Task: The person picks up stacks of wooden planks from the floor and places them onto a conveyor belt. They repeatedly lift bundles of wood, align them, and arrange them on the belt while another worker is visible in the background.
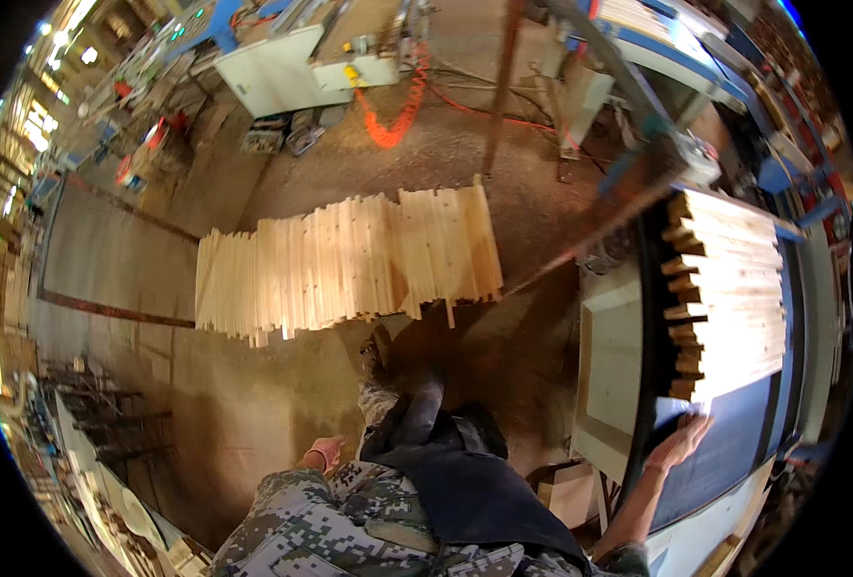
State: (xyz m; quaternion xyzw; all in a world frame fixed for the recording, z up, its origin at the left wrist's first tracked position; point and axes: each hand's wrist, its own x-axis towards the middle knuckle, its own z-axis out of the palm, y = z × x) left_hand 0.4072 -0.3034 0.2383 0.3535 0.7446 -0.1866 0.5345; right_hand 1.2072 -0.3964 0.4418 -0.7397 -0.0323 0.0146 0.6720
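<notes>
At the right, my right hand (678, 443) reaches over a dark flat surface, with its fingers stretched out against the near side of a row of pale wooden strips (734, 298). The strips lie side by side, their left ends uneven. My left hand (326, 451) hangs low beside my camouflage clothing, away from the wood; its fingers are too small to make out. Ahead of me, a long row of similar wooden strips (350, 260) rests on a rusty metal frame (119, 309).
The machine bed (710, 462) has a dark top and pale side panels. A rusty bar (590, 236) slants up between the two wood rows. An orange coiled hose (388, 133) hangs from a pale cabinet (282, 72) at the back. Dark metal racks (109, 423) stand at the left.
</notes>
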